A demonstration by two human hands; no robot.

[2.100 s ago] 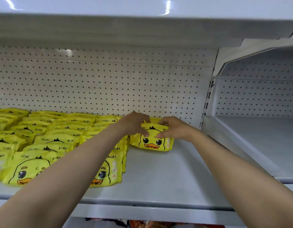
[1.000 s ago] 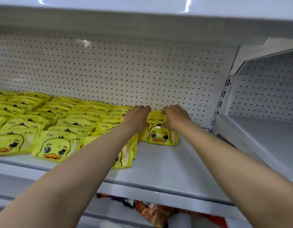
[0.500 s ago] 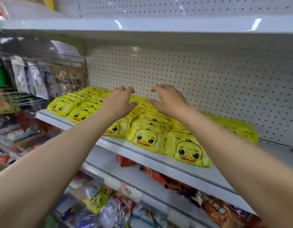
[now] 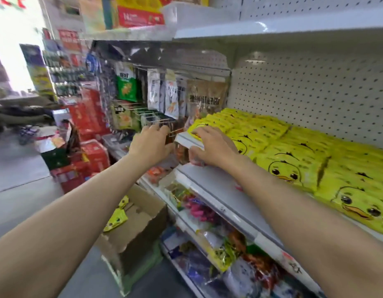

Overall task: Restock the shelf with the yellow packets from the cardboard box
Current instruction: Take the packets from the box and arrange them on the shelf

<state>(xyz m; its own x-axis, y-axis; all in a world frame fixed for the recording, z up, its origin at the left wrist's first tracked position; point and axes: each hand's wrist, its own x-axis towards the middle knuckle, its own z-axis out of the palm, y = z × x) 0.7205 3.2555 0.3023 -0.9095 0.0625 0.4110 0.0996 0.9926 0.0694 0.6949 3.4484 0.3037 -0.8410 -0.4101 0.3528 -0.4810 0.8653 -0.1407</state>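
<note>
Rows of yellow duck-face packets [image 4: 293,151] lie flat on the white shelf [image 4: 218,190] at the right. On the floor below stands the open cardboard box [image 4: 141,231], with a few yellow packets [image 4: 117,216] inside it. My left hand [image 4: 152,145] hangs in the air just past the shelf's left end, fingers loosely bent and holding nothing. My right hand [image 4: 212,147] is over the shelf's left front corner, beside the leftmost packets, fingers relaxed and empty. I cannot tell whether it touches the shelf.
Hanging snack bags [image 4: 171,93] fill the section to the left of the shelf. Colourful bagged goods [image 4: 207,244] crowd the lower shelves. Red cartons [image 4: 89,134] are stacked on the aisle floor beyond the box.
My view has swung left and down, bringing the cardboard box and aisle into sight. Both hands have left the packets and moved left to the shelf's end, empty.
</note>
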